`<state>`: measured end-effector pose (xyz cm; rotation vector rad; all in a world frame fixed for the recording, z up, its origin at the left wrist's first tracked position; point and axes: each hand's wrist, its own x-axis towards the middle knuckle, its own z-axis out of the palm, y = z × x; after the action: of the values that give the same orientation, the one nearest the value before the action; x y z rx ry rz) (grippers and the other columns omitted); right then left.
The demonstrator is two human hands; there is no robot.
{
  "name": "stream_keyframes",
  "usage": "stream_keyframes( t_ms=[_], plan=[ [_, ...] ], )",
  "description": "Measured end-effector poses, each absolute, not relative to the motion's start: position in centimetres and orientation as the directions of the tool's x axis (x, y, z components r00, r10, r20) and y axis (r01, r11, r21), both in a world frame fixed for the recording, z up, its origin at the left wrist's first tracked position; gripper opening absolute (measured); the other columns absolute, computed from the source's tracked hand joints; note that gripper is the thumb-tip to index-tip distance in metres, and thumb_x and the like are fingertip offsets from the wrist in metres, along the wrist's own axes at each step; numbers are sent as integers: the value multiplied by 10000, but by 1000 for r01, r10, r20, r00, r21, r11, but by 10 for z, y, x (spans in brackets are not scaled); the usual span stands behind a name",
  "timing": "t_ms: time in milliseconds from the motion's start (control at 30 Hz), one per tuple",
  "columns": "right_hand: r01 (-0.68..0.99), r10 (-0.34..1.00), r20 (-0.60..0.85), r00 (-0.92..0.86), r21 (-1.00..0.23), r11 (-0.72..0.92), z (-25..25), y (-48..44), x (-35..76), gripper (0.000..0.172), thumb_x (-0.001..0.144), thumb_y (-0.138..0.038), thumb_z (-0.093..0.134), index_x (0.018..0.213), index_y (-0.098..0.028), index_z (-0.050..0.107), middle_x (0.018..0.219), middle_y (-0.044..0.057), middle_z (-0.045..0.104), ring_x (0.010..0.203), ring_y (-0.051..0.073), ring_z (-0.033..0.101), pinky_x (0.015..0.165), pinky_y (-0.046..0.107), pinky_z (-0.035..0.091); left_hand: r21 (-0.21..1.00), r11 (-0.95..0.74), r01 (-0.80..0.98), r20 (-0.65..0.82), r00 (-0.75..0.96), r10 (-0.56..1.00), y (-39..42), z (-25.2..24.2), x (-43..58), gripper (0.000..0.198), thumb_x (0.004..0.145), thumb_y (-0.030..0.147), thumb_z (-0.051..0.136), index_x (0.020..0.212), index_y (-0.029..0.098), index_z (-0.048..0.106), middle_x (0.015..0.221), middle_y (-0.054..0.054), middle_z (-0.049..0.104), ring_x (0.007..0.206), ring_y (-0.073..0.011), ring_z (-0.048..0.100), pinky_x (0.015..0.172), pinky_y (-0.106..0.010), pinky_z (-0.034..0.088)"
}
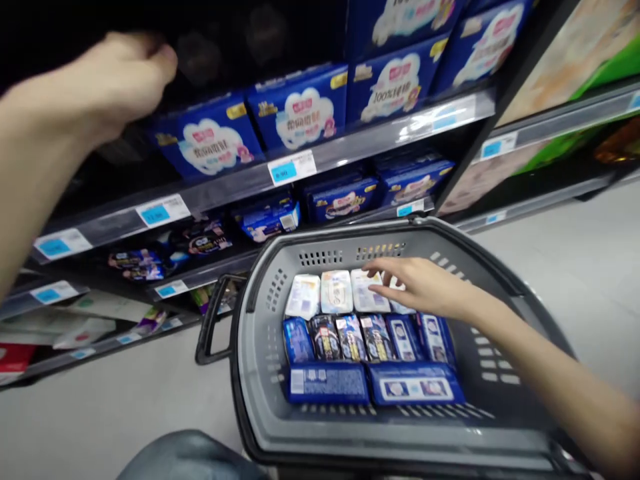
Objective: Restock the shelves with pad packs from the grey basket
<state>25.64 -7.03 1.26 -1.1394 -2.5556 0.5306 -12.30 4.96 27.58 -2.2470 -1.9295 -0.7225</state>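
Observation:
A grey shopping basket stands on the floor in front of me, filled with rows of small packs. My right hand reaches into it, fingers curled on the white packs in the far row. Dark blue packs fill the middle row and two flat blue packs lie nearest me. My left hand is raised to the upper shelf at the top left, fingers curled inward beside a blue pack on that shelf; nothing shows in it.
Store shelves with blue price tags run across the view, holding blue packs on top and darker packs below. A second shelf unit with green goods stands at the right. Grey floor lies around the basket. My knee shows at the bottom.

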Motion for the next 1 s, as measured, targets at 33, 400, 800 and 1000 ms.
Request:
stream_keyframes(
  t_ms=[33, 400, 800, 1000],
  plan=[
    [657, 758, 87, -646, -443, 610, 9, -69, 257, 285, 967, -388, 545, 1191, -227, 616, 1097, 65, 746, 852, 261, 726, 714, 381, 541, 195, -106, 975, 371, 27, 928, 27, 270, -113, 752, 907, 560, 307, 1448, 54, 439, 1291, -27, 515, 1351, -579, 256, 931, -766, 125],
    [712, 715, -180, -675, -410, 570, -12, -82, 246, 348, 936, -434, 584, 1177, -198, 670, 1049, 82, 757, 875, 255, 715, 793, 375, 508, 285, -744, 604, 22, 772, 635, -115, 48, -23, 522, 960, 382, 521, 1431, 166, 457, 1407, -140, 543, 1382, -338, 450, 1123, -485, 400],
    [710, 330, -640, -694, -532, 462, -27, -123, 217, 925, 670, -656, 790, 1413, -174, 523, 1135, 129, 725, 985, 308, 680, 789, 368, 496, 425, -691, 584, -431, 802, 413, -111, -31, -17, 555, 925, 568, 522, 1313, 185, 628, 1129, -162, 716, 982, -320, 677, 820, -372, 480],
    [649, 283, -608, -742, -544, 532, -35, -133, 203, 735, 693, -594, 776, 1258, -158, 599, 1084, 115, 720, 907, 285, 668, 702, 343, 470, 345, -628, 697, -549, 693, 467, -103, -30, -21, 530, 925, 566, 496, 1251, 190, 680, 1067, -192, 725, 867, -336, 692, 731, -385, 490]
  ],
)
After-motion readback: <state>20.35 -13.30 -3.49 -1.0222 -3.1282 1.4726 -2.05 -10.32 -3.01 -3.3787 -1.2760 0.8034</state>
